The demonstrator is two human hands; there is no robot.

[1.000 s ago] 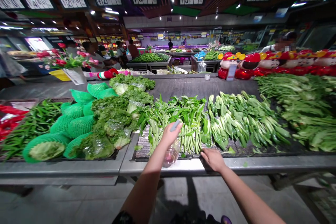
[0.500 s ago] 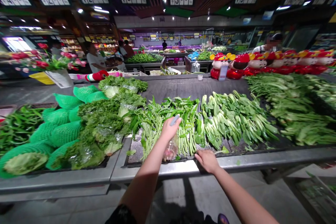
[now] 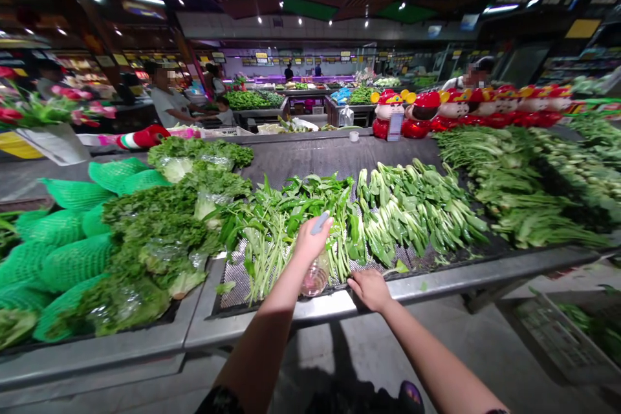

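Note:
My left hand is shut around a small clear spray bottle with a grey head, held over the front of a pile of water spinach. Long green peppers lie beside that pile, and bok choy lies further right, all on a dark mesh mat. My right hand rests on the steel rim of the display table, holding nothing. Lettuce in green netting fills the neighbouring tray on the left.
More leafy greens cover the table's right side. Red ornamental figures stand along the far edge. A person and further produce tables stand beyond. A crate of greens sits low on the right.
The whole scene has shifted left and tilted in view as my head turned. Both hands stay in about the same place, and the bottle remains in my left hand.

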